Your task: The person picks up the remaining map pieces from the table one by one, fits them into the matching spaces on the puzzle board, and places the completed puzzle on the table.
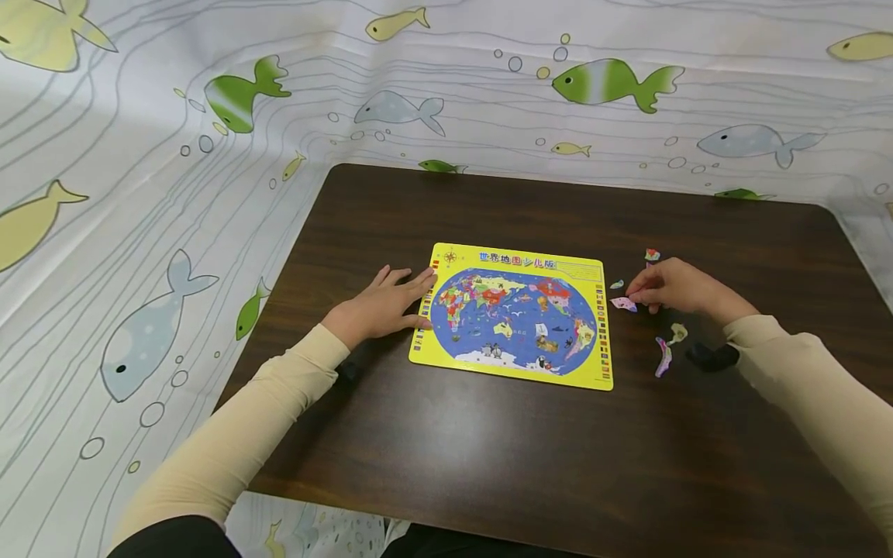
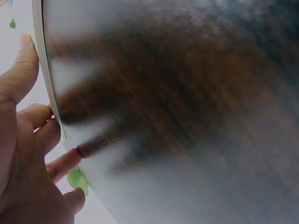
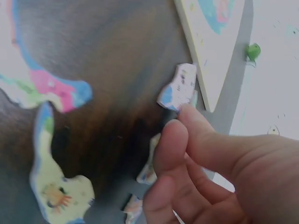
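A yellow-bordered world map puzzle board (image 1: pixel 434 353) lies flat on the dark table. My left hand (image 1: pixel 384 304) rests at its left edge, fingers spread and fairly straight. In the left wrist view, the thumb and fingertips touch the board's side and the tabletop. Just off the board's right edge, my right hand (image 1: pixel 677 287) pinches a small pink-and-white puzzle piece (image 1: pixel 623 304) between thumb and index finger. That piece (image 3: pixel 180 87) appears tilted in the right wrist view, with printed marks and a blue corner. Most of the map's blue area has colored land on it.
Loose puzzle pieces lie around the right hand: a small bluish one (image 1: pixel 617 284), a red-and-green one (image 1: pixel 652 254), a cream one (image 1: pixel 677 334) and a long pink-purple one (image 1: pixel 663 358). A fish-patterned white cloth (image 1: pixel 488 70) hangs behind the brown table (image 1: pixel 446 449).
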Tool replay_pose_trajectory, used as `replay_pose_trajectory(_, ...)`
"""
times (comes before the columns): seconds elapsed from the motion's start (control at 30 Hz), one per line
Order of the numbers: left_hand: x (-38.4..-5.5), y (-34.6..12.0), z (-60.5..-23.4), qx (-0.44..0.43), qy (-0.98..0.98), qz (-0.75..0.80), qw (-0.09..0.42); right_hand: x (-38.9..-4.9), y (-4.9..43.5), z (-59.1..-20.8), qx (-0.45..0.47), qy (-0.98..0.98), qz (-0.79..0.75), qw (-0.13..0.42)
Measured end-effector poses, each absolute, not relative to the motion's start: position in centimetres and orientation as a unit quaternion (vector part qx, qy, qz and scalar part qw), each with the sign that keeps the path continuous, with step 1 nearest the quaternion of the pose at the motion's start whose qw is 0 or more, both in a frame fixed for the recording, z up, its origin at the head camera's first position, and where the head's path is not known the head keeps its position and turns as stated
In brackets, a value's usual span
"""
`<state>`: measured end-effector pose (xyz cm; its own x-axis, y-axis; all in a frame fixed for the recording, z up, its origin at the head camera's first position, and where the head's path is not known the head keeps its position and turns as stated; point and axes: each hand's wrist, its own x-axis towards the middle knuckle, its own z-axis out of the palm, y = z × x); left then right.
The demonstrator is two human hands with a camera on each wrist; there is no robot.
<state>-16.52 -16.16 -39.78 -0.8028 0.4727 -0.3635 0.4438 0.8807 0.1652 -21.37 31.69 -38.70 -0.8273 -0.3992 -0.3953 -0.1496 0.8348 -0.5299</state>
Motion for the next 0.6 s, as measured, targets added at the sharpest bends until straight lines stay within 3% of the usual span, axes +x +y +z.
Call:
replay_pose_trajectory(0.13, -16.6, -16.2, -39.7, 0.241, 0.948, 0.035, 0.203, -21.8, 31.9, -37.7, -0.132, 0.911, -0.272, 0.279)
replay_pose_trajectory(0.27, -16.8, -16.2, -39.4, 0.238, 0.95, 0.034, 0.2, -21.6, 30.7, -36.1, -0.118, 0.916, -0.285, 0.256)
replay_pose_trajectory(0.6, -16.3, -16.3, -39.7, 0.239, 0.95, 0.041, 0.197, -21.6, 23.3, -38.2, -0.223, 0.908, -0.277, 0.222)
